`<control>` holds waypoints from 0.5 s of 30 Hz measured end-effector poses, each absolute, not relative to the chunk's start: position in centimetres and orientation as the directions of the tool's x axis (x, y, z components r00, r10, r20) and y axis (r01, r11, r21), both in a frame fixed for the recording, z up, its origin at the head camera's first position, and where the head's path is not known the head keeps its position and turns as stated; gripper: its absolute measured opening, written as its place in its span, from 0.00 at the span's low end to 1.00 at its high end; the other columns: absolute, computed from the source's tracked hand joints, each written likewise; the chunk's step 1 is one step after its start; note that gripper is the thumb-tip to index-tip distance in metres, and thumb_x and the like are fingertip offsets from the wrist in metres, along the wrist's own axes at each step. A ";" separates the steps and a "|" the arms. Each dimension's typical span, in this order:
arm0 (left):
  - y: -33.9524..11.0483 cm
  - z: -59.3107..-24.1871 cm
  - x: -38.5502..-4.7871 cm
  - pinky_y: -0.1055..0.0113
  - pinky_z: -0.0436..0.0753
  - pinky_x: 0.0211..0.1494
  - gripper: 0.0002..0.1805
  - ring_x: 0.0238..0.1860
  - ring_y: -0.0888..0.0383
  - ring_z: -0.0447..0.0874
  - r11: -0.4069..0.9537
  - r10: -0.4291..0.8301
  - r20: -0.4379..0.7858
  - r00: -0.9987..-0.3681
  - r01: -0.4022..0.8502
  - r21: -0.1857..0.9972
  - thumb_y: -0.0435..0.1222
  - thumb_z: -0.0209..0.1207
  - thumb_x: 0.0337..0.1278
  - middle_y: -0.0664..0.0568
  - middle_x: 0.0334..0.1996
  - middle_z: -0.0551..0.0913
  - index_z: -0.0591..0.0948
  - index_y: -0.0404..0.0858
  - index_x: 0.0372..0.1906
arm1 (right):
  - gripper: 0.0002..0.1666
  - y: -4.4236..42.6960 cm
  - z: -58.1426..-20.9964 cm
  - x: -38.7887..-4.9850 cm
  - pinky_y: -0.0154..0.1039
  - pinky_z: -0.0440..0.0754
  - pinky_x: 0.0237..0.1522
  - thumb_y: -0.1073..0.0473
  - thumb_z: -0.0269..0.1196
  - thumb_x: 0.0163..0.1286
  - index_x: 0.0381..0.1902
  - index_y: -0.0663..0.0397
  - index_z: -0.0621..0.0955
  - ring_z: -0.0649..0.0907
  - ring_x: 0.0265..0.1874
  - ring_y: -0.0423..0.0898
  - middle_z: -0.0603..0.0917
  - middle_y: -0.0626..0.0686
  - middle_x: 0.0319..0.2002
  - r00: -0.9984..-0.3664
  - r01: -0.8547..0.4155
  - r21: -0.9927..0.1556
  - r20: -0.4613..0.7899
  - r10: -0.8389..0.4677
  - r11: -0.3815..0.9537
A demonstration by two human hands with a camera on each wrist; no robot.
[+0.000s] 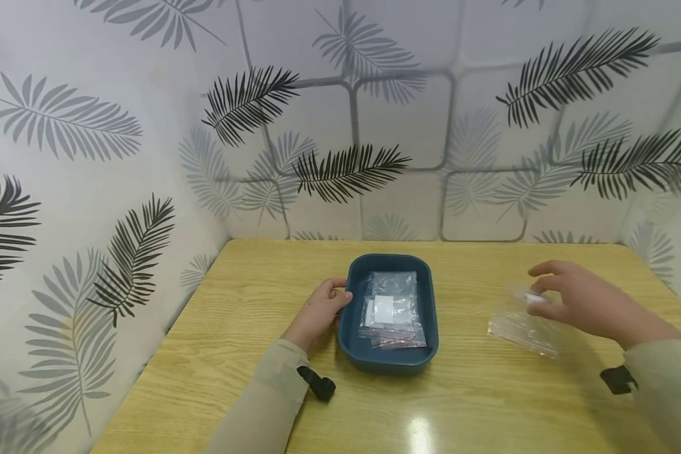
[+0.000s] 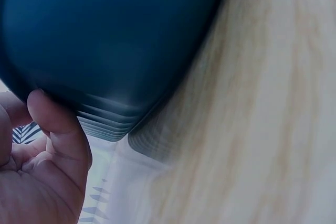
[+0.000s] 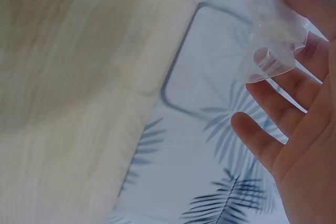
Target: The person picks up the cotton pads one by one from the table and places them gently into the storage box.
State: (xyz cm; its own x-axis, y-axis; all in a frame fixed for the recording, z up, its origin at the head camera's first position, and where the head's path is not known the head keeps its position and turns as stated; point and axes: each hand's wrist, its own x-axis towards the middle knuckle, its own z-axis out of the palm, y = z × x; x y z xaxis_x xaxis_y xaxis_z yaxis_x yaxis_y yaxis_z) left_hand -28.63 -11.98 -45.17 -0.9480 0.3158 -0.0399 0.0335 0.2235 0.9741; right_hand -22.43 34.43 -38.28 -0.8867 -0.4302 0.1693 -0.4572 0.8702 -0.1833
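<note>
A dark blue plastic bin [image 1: 387,364] with rounded corners stands on the wooden table. Inside it lie several clear zip bags [image 1: 394,284], some with a white piece showing through. My left hand [image 1: 321,310] pinches the bin's left rim; in the left wrist view the thumb [image 2: 52,114] rests against the bin's wall [image 2: 115,40]. Off to the bin's right, my right hand [image 1: 581,301] holds another clear zip bag [image 1: 524,328] between thumb and fingers. The bag [image 3: 273,51] hangs crumpled in the right wrist view, with the other fingers spread loosely below it.
The light wooden table [image 1: 477,403] meets a wall [image 1: 397,208] with a leaf pattern at the back and on the left. A black strap [image 1: 316,383] sits on the left wrist, and another black strap [image 1: 618,379] on the right.
</note>
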 end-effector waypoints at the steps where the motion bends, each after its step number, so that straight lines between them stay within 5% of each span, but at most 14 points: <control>1: -11.9 -45.2 -28.6 0.64 0.76 0.34 0.24 0.31 0.55 0.73 0.224 0.317 -0.039 -0.948 0.035 0.974 0.39 0.53 0.78 0.41 0.41 0.77 0.68 0.35 0.71 | 0.18 33.9 -38.0 -22.5 0.64 0.73 0.56 0.43 0.71 0.66 0.41 0.51 0.87 0.75 0.58 0.65 0.77 0.62 0.61 -0.882 -0.465 -0.182 0.176 -0.437 0.866; 15: -11.6 -45.0 -28.7 0.63 0.77 0.36 0.23 0.32 0.54 0.75 0.214 0.309 -0.048 -0.950 0.020 0.977 0.39 0.54 0.77 0.39 0.42 0.78 0.69 0.36 0.70 | 0.24 25.5 -34.9 -26.1 0.60 0.72 0.61 0.40 0.71 0.66 0.47 0.54 0.87 0.75 0.62 0.61 0.74 0.59 0.66 -0.842 -0.537 -0.238 0.203 -0.499 0.809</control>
State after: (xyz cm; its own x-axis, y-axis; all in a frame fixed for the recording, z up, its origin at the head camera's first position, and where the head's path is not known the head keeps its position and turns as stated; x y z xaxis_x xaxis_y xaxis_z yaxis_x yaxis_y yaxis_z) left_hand -28.65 -11.64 -45.04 -0.9498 0.3092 -0.0480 0.0202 0.2137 0.9767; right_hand -26.06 25.53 -34.88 -0.8423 -0.4993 0.2030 -0.5371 0.8093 -0.2378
